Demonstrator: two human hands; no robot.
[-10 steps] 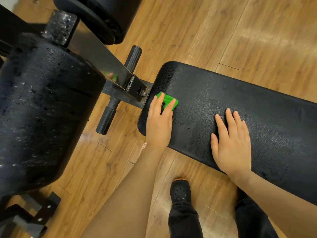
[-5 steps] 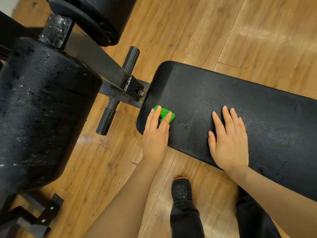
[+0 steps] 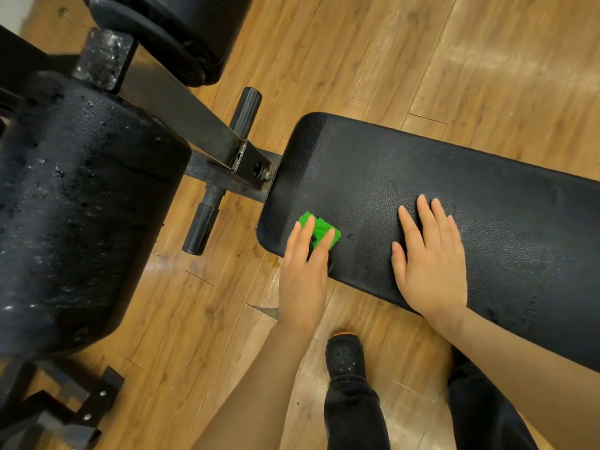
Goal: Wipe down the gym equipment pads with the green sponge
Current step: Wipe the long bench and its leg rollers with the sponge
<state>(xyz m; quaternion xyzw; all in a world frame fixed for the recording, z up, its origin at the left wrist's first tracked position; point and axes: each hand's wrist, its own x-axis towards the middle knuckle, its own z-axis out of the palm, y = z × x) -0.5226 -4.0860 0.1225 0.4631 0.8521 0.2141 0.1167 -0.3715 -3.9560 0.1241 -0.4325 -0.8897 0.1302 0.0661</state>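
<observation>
A long black bench pad (image 3: 454, 190) runs from the centre to the right edge, its textured surface wet in patches. My left hand (image 3: 305, 271) presses the green sponge (image 3: 321, 230) flat against the pad's near left corner, fingers lying over the sponge. My right hand (image 3: 431, 264) rests palm down on the pad near its front edge, fingers spread, holding nothing. A large black roller pad (image 3: 74, 216) with water drops on it fills the left side.
A second black roller pad (image 3: 181, 30) sits at the top left. A black steel frame bar (image 3: 181, 115) and a cross peg with grips (image 3: 224, 170) join the rollers to the bench. Wooden floor lies all around. My black shoe (image 3: 344, 355) stands below the bench.
My left hand has slid the sponge from further up the pad's left end toward the near corner. My right hand has stayed flat on the pad.
</observation>
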